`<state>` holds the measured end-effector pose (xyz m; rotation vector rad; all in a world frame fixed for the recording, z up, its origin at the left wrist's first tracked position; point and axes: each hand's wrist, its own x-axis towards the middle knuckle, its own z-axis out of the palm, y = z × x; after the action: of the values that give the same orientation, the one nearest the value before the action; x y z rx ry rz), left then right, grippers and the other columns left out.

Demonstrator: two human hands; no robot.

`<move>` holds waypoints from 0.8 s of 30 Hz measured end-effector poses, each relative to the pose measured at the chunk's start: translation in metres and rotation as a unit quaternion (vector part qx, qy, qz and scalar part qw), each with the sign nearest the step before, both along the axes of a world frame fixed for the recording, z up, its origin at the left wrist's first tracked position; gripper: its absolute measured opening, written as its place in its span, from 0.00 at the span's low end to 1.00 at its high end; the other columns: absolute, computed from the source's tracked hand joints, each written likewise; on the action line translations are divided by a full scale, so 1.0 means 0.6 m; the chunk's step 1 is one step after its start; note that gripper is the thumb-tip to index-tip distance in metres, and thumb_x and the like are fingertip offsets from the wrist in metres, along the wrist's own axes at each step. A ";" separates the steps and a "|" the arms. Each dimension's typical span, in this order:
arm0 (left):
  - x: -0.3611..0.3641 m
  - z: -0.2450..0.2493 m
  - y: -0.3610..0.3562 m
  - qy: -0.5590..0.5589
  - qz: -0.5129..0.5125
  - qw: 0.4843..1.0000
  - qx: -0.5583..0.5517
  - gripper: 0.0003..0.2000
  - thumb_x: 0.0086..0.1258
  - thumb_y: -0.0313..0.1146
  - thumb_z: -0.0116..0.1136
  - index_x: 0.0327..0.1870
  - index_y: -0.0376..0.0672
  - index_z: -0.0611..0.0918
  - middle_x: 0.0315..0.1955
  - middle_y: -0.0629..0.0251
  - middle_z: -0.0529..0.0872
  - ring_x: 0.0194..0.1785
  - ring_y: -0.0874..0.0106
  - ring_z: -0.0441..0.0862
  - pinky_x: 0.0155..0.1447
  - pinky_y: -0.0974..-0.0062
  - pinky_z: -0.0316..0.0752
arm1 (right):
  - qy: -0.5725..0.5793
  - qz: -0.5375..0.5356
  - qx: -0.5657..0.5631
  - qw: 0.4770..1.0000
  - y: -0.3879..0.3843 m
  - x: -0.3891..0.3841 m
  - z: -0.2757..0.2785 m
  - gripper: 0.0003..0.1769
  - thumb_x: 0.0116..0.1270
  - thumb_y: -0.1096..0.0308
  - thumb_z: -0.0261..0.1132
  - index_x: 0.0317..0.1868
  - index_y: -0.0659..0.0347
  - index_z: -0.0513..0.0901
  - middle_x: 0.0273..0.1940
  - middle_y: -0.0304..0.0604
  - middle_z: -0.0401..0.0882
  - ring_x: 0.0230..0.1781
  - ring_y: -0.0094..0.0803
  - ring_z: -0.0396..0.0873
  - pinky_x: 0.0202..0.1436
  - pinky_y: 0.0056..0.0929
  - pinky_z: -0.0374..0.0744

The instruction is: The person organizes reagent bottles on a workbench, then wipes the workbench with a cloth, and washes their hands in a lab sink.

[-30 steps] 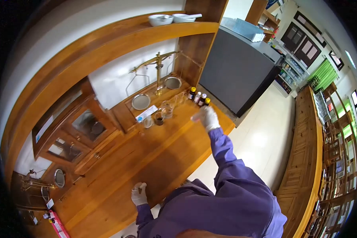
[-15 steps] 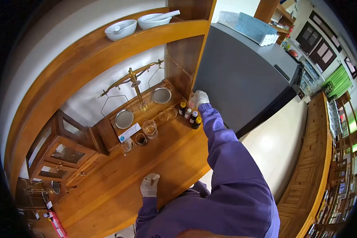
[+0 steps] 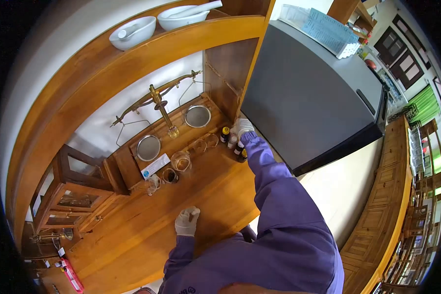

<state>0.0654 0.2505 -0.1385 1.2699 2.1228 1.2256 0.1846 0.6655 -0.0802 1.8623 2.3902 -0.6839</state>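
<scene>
My right hand (image 3: 243,127), in a white glove, reaches to the small bottles at the back right of the wooden table (image 3: 147,230). Its fingers are too small and partly hidden to tell what they hold. A yellow-capped dark bottle (image 3: 225,134) stands just left of it, and another dark bottle (image 3: 242,155) is below the wrist. My left hand (image 3: 186,221), also gloved, rests near the table's front edge with its fingers curled; whether something is in them cannot be made out. Glass beakers (image 3: 181,160) stand in a row before the brass balance (image 3: 159,101).
White mortars (image 3: 133,33) sit on the curved shelf above. A grey refrigerator (image 3: 308,98) rises right of the table. At the left stand a glass-fronted wooden case (image 3: 78,196) and a pink box (image 3: 71,276).
My right hand has moved down slightly, closer over the bottles. The view has shifted a little. My left hand stays near the front edge.
</scene>
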 end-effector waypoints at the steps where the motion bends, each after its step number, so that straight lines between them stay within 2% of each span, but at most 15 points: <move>1: -0.001 -0.013 0.004 -0.017 0.000 1.000 0.002 0.09 0.54 0.33 0.61 0.35 0.44 0.78 0.34 0.63 0.81 0.37 0.64 0.79 0.40 0.71 0.74 | -0.007 -0.002 -0.009 1.000 -0.001 0.000 0.005 0.18 0.45 0.59 0.65 0.33 0.64 0.81 0.32 0.53 0.79 0.36 0.42 0.79 0.38 0.35 0.76; 3: -0.003 -0.030 0.018 -0.052 -0.001 0.999 0.007 0.10 0.56 0.32 0.61 0.39 0.43 0.79 0.36 0.62 0.80 0.37 0.69 0.78 0.41 0.75 0.73 | -0.015 -0.009 -0.021 1.000 -0.011 0.005 0.032 0.18 0.47 0.59 0.64 0.35 0.64 0.81 0.34 0.52 0.79 0.37 0.42 0.78 0.39 0.35 0.76; 6: 0.009 0.032 0.058 0.052 -0.031 0.998 -0.035 0.12 0.57 0.35 0.60 0.41 0.42 0.79 0.36 0.60 0.79 0.37 0.69 0.79 0.42 0.74 0.73 | 0.001 -0.012 -0.031 0.999 -0.043 0.020 0.085 0.18 0.49 0.58 0.63 0.37 0.62 0.80 0.36 0.51 0.79 0.39 0.42 0.78 0.40 0.35 0.75; 7: 0.014 0.029 0.072 0.037 -0.036 0.998 -0.037 0.11 0.56 0.35 0.60 0.39 0.43 0.78 0.34 0.60 0.80 0.37 0.66 0.78 0.41 0.72 0.73 | 0.011 -0.011 -0.031 0.999 -0.052 0.027 0.096 0.18 0.50 0.58 0.63 0.39 0.61 0.79 0.36 0.51 0.78 0.39 0.42 0.77 0.41 0.35 0.75; 9: 0.021 0.018 0.101 0.011 -0.044 0.998 -0.040 0.09 0.53 0.35 0.60 0.35 0.45 0.78 0.31 0.58 0.81 0.36 0.60 0.78 0.40 0.69 0.73 | 0.099 -0.009 0.050 0.994 -0.076 0.049 0.102 0.17 0.52 0.59 0.62 0.40 0.60 0.79 0.37 0.50 0.78 0.39 0.42 0.77 0.41 0.34 0.74; 11: 0.028 0.038 0.141 0.025 -0.089 0.994 -0.059 0.09 0.54 0.36 0.58 0.35 0.46 0.78 0.31 0.58 0.80 0.36 0.59 0.77 0.40 0.67 0.72 | 0.172 -0.022 0.146 0.974 -0.095 0.075 0.082 0.14 0.54 0.60 0.61 0.40 0.58 0.79 0.36 0.49 0.78 0.37 0.41 0.77 0.41 0.33 0.74; 14: 0.038 0.040 0.212 0.039 -0.139 0.989 -0.040 0.09 0.55 0.37 0.56 0.35 0.46 0.78 0.30 0.58 0.79 0.36 0.58 0.77 0.40 0.65 0.72 | 0.226 -0.035 0.198 0.953 -0.134 0.124 0.068 0.13 0.55 0.63 0.60 0.40 0.57 0.79 0.35 0.48 0.78 0.38 0.41 0.77 0.40 0.32 0.75; 17: 0.057 0.036 0.291 0.065 -0.149 0.987 -0.003 0.09 0.55 0.37 0.56 0.35 0.47 0.78 0.31 0.58 0.79 0.36 0.59 0.76 0.40 0.65 0.72 | 0.198 -0.051 0.183 0.962 -0.180 0.175 0.042 0.14 0.55 0.59 0.61 0.40 0.55 0.77 0.38 0.47 0.78 0.38 0.41 0.76 0.40 0.34 0.74; 19: 0.068 0.025 0.341 0.073 -0.137 0.988 0.010 0.08 0.55 0.36 0.56 0.35 0.48 0.78 0.30 0.58 0.79 0.36 0.59 0.77 0.39 0.65 0.72 | 0.169 -0.053 0.158 0.971 -0.219 0.199 0.037 0.13 0.54 0.61 0.61 0.40 0.55 0.77 0.36 0.46 0.78 0.36 0.40 0.77 0.39 0.33 0.75; 21: 0.077 -0.005 0.392 0.067 -0.118 0.991 0.016 0.07 0.55 0.36 0.55 0.34 0.48 0.78 0.30 0.58 0.79 0.36 0.58 0.77 0.39 0.64 0.72 | 0.194 -0.081 0.135 0.968 -0.254 0.223 0.002 0.11 0.55 0.63 0.60 0.38 0.56 0.79 0.30 0.46 0.79 0.30 0.39 0.79 0.34 0.32 0.76; 24: 0.087 -0.063 0.450 0.058 -0.087 0.994 0.042 0.07 0.56 0.35 0.53 0.34 0.47 0.77 0.29 0.57 0.79 0.35 0.58 0.77 0.39 0.63 0.72 | 0.176 -0.083 0.085 0.977 -0.301 0.247 -0.014 0.12 0.55 0.65 0.61 0.40 0.58 0.79 0.33 0.46 0.79 0.31 0.35 0.79 0.35 0.29 0.76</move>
<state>0.1174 0.5207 -0.1765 1.5625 2.0076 1.2043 0.3329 0.4846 -0.0886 2.1926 2.5942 -0.9194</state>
